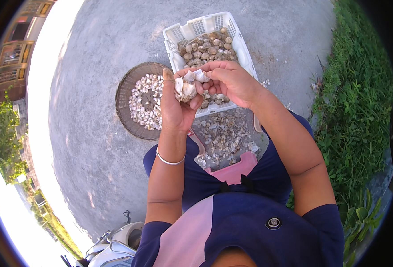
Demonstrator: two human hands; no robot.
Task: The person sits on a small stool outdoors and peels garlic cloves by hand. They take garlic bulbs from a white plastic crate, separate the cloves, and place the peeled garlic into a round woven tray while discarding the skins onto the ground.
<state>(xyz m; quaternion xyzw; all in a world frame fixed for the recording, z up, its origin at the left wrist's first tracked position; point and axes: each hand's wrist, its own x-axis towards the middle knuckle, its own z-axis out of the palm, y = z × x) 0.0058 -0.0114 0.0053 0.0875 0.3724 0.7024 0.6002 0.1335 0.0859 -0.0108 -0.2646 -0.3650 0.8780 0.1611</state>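
My left hand (177,107) cups a partly broken garlic bulb (188,90), its thumb raised and its fingers curled beneath the cloves. From the right, my right hand (232,81) pinches a white garlic clove (201,76) at the bulb's upper edge. Both hands are in front of a white plastic crate (245,49) of whole garlic bulbs (207,49). Left of them stands a round woven basket (127,118) with many loose cloves (144,95) in it. My left fingers partly hide the basket's right side.
Papery garlic skins (225,133) litter the concrete ground (98,89) between my legs. A pink plastic seat (236,168) shows beneath me. Green plants (347,102) grow along the right, and a white scooter (116,247) is parked at lower left.
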